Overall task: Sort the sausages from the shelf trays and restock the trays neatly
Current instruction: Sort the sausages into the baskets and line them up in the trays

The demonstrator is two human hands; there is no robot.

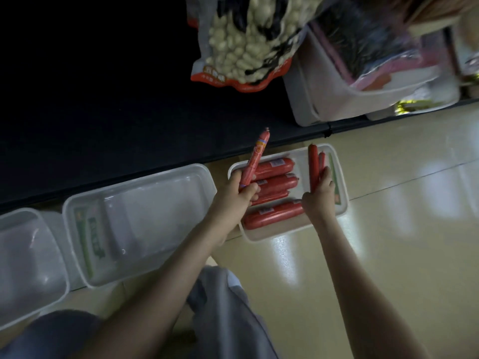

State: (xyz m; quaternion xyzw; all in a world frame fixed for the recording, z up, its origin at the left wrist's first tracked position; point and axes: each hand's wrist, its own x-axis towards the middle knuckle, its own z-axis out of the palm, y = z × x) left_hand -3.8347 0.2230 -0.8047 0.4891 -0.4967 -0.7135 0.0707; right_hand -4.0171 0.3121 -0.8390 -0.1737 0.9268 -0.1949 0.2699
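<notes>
A white tray (339, 200) lies on the floor and holds several thick red sausages (274, 215) side by side. My left hand (238, 190) grips a thin red sausage (255, 158), raised over the tray's left end and pointing up towards the shelf. My right hand (320, 195) holds a few thin red sausages (314, 164) upright at the tray's right end. An empty clear tray (77, 203) lies to the left, with another clear tray (61, 278) at the far left.
A dark shelf base (103, 99) runs along the top. On it stand a bag of pale snacks (246, 47) and a white bin (337, 99) with packets. The glossy beige floor (388, 242) spreads to the right. My knees are at the bottom.
</notes>
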